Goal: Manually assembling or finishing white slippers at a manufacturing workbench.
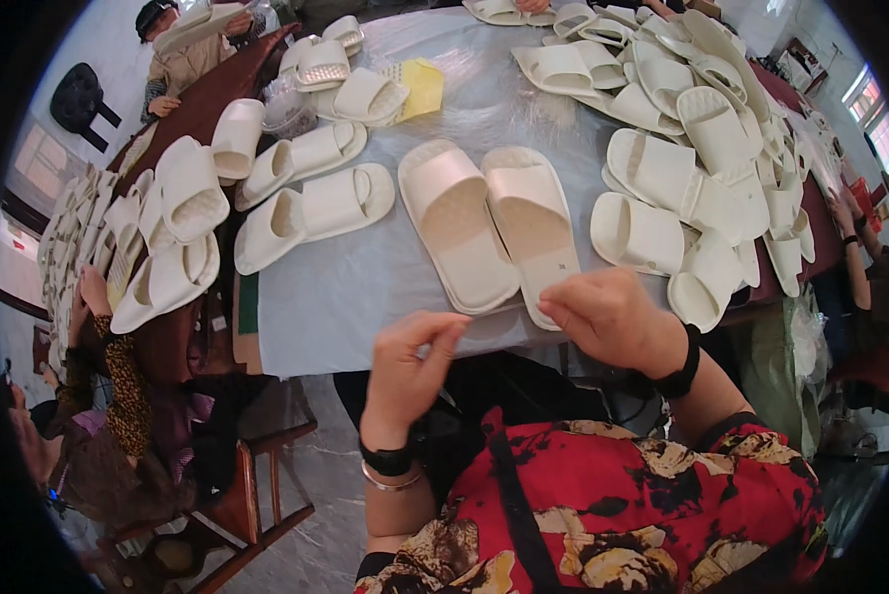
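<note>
A pair of cream slide slippers lies side by side on the table in front of me, toes pointing away. The left slipper (469, 243) leans slightly against the right slipper (535, 223). My left hand (405, 371) is just off the table's near edge, below the left slipper's heel, with fingers curled and thumb pressed to them. My right hand (608, 317) makes a pinch over the heel edge of the right slipper. Whether its fingertips touch that heel is unclear. Anything inside either pinch is hidden or too small to make out.
A large heap of cream slippers (717, 129) covers the table's right side. More slippers (315, 203) lie at the left, near a yellow sheet (421, 87). Clear plastic film covers the table (315, 317). Other people work at the left and right; a wooden chair (256, 495) stands at lower left.
</note>
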{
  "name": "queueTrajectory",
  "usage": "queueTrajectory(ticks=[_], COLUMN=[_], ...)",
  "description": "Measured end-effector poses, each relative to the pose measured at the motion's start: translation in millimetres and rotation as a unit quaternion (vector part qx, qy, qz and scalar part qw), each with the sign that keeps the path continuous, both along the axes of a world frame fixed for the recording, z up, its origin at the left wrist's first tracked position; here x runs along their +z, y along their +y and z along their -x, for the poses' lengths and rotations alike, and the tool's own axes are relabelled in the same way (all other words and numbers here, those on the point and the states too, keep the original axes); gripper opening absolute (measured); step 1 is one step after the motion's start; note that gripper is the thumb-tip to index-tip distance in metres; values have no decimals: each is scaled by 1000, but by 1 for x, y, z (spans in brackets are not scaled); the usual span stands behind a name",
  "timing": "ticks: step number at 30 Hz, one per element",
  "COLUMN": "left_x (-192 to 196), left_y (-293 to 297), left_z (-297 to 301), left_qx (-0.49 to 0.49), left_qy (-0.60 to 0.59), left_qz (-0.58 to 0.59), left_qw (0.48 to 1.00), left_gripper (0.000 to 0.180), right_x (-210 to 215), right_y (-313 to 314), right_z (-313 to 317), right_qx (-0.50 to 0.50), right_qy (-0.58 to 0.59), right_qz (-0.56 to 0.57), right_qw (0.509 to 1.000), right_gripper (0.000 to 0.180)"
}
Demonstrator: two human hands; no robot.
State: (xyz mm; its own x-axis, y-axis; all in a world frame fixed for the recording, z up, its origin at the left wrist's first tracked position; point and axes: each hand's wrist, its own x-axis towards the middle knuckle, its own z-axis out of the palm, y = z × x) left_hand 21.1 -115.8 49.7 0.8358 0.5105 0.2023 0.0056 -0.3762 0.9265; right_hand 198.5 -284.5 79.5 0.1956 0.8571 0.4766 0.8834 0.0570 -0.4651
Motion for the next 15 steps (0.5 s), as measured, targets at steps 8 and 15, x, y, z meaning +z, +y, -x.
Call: queueTrajectory(ticks=[8,15], left_x=[-9,24], left_y=[0,4], left_z=[-10,-13], left_qx=[14,54], left_qy=[-27,-14], left_qz=[-68,-190], left_qw=[997,980], left_gripper=[11,9], right_x=[-7,-11], right_y=[-13,-12], right_z=[-6,2], right_qx=[-63,-2], right_qy=[24,32], right_qz=[13,-29], right_qw=[998,999], right_gripper=[8,7])
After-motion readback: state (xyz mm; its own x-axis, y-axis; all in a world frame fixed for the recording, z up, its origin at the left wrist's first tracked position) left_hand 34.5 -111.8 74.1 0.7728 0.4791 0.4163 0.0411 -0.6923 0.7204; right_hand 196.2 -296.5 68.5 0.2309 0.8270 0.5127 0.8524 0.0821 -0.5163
